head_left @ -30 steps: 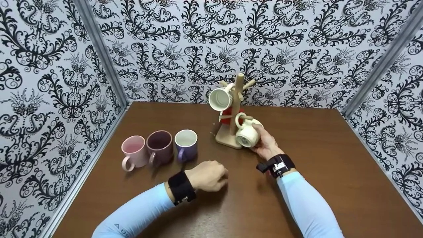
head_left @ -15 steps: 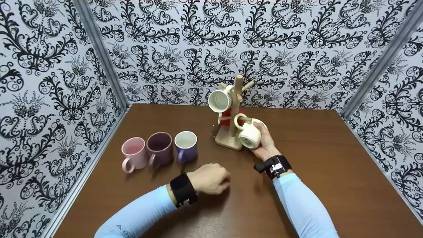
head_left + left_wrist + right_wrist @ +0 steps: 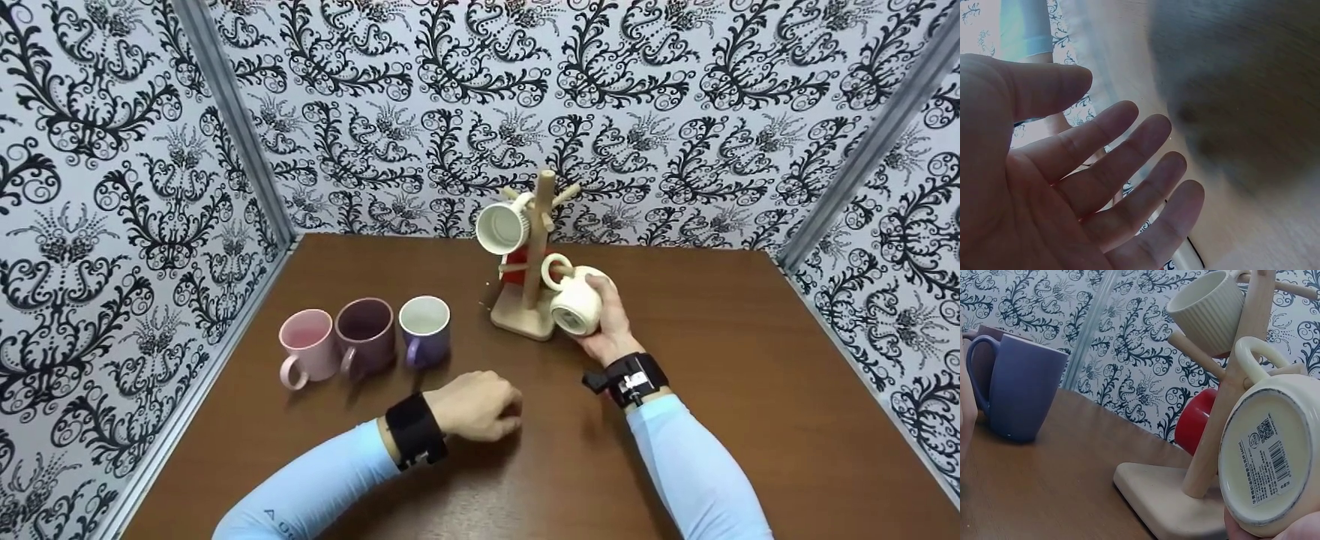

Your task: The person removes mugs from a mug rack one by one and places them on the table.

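A brown wooden tabletop [image 3: 750, 420] fills the lower frame; a pale wooden mug tree [image 3: 534, 279] stands just right of centre. Left of centre stand a pink mug [image 3: 319, 356], a maroon mug [image 3: 375, 352] and a white-lined purple mug [image 3: 435, 349]. My left hand [image 3: 474, 405], bottom centre, has its fingers loosely bent. Right of centre, my right hand [image 3: 609, 322] grips a tilted, rounded cream ceramic mug [image 3: 577, 304], its loop handle [image 3: 1246, 357] overlapping a lower peg [image 3: 1291, 369]; I can't tell whether it's threaded.

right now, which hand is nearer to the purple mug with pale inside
Left. The left hand is just right of and nearer the person than the purple mug; the right hand is farther right, beside the wooden stand, holding a cream mug.
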Demonstrator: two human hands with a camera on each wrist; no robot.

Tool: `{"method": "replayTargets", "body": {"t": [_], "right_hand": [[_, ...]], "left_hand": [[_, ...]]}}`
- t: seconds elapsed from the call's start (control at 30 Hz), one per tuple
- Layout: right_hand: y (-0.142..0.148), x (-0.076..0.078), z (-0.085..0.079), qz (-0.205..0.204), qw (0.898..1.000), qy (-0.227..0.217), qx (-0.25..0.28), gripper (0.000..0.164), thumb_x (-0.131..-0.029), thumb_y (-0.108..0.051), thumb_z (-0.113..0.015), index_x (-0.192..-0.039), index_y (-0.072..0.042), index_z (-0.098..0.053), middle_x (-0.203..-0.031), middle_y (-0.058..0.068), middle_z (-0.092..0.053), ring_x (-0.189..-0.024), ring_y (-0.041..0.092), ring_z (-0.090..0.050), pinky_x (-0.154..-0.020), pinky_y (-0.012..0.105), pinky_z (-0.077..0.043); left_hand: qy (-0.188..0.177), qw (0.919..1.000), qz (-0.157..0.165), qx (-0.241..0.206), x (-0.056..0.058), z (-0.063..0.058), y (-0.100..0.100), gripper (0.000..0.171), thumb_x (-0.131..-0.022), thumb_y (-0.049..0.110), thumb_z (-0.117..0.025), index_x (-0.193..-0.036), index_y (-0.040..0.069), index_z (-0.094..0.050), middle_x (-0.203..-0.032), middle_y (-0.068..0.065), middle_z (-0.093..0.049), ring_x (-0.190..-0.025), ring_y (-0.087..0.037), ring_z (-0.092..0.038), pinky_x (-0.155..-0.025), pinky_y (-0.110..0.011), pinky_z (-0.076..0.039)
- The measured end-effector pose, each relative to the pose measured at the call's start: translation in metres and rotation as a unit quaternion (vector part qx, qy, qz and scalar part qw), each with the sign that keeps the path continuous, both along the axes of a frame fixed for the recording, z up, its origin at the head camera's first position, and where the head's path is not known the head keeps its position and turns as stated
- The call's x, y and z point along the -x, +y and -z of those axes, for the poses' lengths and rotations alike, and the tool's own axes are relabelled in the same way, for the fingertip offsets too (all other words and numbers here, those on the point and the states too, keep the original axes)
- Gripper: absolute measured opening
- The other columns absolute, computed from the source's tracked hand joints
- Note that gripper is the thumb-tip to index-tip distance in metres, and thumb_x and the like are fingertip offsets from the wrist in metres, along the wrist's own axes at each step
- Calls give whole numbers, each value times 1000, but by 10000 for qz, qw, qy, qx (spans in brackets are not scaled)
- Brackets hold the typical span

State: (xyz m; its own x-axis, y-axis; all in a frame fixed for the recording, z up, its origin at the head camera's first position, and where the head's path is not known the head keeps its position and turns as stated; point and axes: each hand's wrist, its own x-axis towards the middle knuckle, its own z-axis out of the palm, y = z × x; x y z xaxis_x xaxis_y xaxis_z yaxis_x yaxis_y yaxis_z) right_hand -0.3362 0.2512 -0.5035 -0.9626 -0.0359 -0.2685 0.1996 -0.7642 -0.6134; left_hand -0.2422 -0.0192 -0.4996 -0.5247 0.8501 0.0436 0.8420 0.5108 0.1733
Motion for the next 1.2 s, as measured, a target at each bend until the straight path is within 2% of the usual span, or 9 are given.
{"method": "replayTargets", "body": {"t": [0.3, 0.57, 0.8, 1.0, 1.2], "right_hand": [[11, -8, -7, 80, 9999, 17, -81, 33, -105, -34, -53, -134, -19, -52, -109, 6, -74, -97, 24, -72, -82, 39, -58], [15, -15, -14, 248, 9982, 341, -432, 30, -104, -31, -55, -133, -20, -54, -110, 5, -73, -93, 23, -73, -78, 38, -59], [19, -23, -17, 313, 9945, 389, -921, 33, -103, -30, -57, -134, -22, -52, -109, 3, -73, -93, 22, -73, -81, 38, -58], [18, -33, -20, 438, 9880, 533, -1380, 33, -101, -28, -60, -132, -17, -55, -104, 2, -76, -90, 19, -74, -81, 36, -59], [14, -45, -22, 407, 9801, 739, -1795, 30, -100, -24, -63, -127, -11, -60, -100, 5, -78, -87, 20, -76, -77, 36, -62]], "left_hand": [[-20, 9999, -28, -150, 1, -1, -1, 12, -93, 32, -74, -88, 21, -76, -74, 12, -67, -68, -9, -64, -61, -32, -53], [-408, 9972, -162, -598, 5, 0, 0, 14, -95, 34, -73, -93, 22, -79, -77, 15, -69, -68, 0, -62, -62, -23, -51], [-732, 9922, -252, -979, 7, 0, -1, 14, -95, 35, -73, -92, 22, -78, -76, 16, -66, -69, -2, -61, -61, -22, -47], [-1067, 9812, -508, -1523, 9, 0, 0, 13, -95, 32, -73, -97, 21, -80, -82, 15, -70, -74, -2, -62, -66, -21, -47], [-1424, 9602, -1117, -2127, 11, -2, 1, 14, -94, 32, -73, -95, 20, -79, -80, 11, -71, -71, -1, -62, -68, -23, -50]]}}
